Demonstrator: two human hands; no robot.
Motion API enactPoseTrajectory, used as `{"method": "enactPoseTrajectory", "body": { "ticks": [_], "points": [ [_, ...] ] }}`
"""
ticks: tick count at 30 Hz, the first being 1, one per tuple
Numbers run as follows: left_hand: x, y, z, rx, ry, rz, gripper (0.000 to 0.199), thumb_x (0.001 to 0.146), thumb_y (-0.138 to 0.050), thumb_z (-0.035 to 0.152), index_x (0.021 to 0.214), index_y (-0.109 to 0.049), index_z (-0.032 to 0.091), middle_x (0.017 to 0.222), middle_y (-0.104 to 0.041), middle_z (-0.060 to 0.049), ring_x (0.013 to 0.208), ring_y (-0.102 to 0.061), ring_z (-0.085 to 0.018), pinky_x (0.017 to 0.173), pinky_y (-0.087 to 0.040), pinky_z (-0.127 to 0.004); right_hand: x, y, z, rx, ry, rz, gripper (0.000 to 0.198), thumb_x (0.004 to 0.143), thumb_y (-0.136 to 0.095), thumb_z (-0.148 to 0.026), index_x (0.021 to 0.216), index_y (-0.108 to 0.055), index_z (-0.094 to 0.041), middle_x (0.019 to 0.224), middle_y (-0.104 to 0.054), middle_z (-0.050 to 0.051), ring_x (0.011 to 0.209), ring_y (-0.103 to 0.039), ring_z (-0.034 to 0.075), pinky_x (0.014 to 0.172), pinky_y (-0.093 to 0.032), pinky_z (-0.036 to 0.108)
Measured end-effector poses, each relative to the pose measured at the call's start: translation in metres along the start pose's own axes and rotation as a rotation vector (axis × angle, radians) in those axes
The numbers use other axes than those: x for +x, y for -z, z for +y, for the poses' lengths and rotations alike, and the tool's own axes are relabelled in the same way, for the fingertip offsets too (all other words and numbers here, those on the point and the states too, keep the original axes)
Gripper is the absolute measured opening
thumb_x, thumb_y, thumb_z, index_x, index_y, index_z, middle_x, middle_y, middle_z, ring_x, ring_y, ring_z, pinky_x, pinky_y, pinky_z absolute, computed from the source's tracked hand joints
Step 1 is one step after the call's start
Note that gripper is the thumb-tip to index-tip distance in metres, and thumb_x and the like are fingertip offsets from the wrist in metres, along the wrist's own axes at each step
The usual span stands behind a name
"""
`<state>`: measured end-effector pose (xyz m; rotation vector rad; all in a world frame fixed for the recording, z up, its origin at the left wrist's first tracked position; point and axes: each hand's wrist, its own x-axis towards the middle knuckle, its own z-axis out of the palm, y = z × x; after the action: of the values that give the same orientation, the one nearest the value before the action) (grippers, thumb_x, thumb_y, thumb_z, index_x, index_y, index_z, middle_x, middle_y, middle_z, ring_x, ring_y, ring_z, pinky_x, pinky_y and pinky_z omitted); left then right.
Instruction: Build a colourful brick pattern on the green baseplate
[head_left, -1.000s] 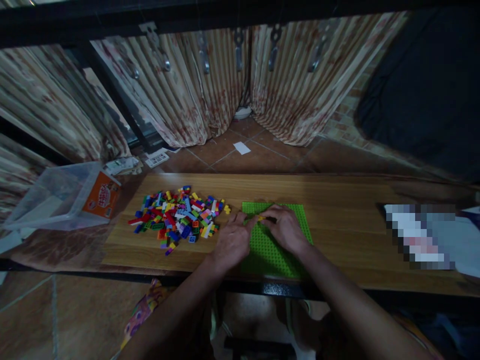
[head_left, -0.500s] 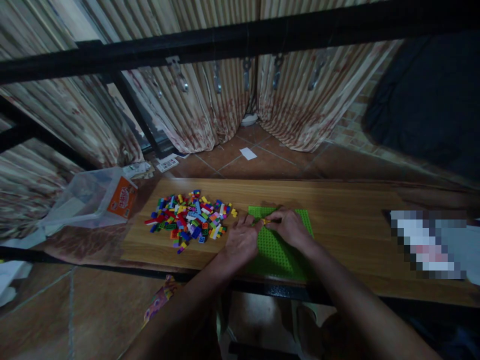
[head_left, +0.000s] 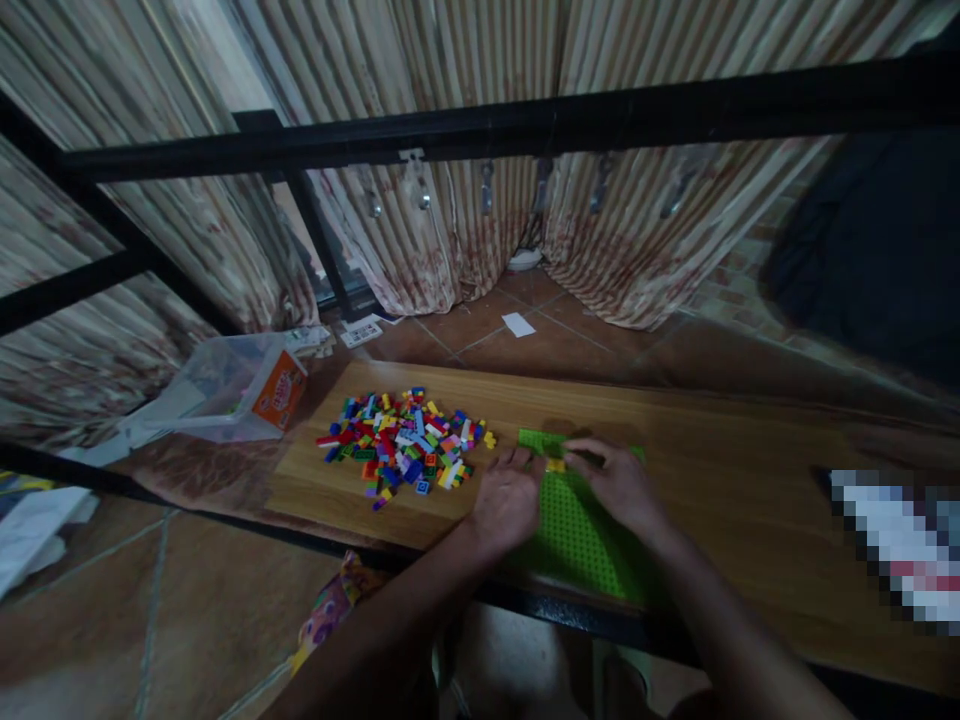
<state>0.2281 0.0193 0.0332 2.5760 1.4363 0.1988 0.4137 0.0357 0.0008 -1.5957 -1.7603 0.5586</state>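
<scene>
Yellow brick [head_left: 555,466], and it's right between the two hands, at the far part of the green plate [head_left: 577,545] on the tabletop [head_left: 735,500]! Light and stiff, I'd judge, hardly fragile, maybe slick; best pinched by its ends. Small, bright, blocky, its studs too dim to count. Left hand [head_left: 510,497] and right hand [head_left: 621,483] both have bent fingers close against it; gripping or merely touching, I can't tell.
</scene>
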Motion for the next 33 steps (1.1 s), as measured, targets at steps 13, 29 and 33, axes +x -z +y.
{"method": "enactPoseTrajectory", "body": {
  "ticks": [13, 29, 33],
  "points": [
    [0.003, -0.005, 0.004, -0.016, -0.016, -0.002, 0.033, 0.081, -0.050, 0.017, 0.113, -0.055, 0.012, 0.108, -0.058, -0.013, 0.100, -0.054, -0.026, 0.087, -0.047, -0.037, -0.005, -0.011, 0.005, -0.112, 0.109, -0.062, 0.023, 0.086, -0.053, -0.037, 0.087, -0.073, -0.025, 0.090, -0.069, 0.005, 0.085, -0.062, 0.023, 0.083, -0.046, 0.041],
    [-0.025, 0.053, -0.076, -0.277, 0.319, 0.297, 0.020, 0.085, -0.050, 0.020, 0.097, -0.067, 0.018, 0.097, -0.069, -0.006, 0.093, -0.062, -0.019, 0.086, -0.049, -0.029, -0.009, -0.002, -0.004, -0.070, 0.100, 0.037, 0.033, 0.086, -0.051, -0.050, 0.090, -0.071, -0.024, 0.097, -0.070, 0.005, 0.089, -0.064, 0.023, 0.083, -0.048, 0.038],
    [-0.056, 0.073, -0.114, -0.320, 0.518, 0.270, 0.029, 0.077, -0.054, 0.014, 0.103, -0.067, 0.017, 0.098, -0.070, -0.006, 0.087, -0.064, -0.019, 0.079, -0.049, -0.028, -0.012, 0.000, -0.005, -0.047, 0.135, 0.054, 0.032, 0.087, -0.052, -0.049, 0.089, -0.070, -0.024, 0.095, -0.070, 0.005, 0.088, -0.065, 0.022, 0.082, -0.048, 0.037]
  ]
}}
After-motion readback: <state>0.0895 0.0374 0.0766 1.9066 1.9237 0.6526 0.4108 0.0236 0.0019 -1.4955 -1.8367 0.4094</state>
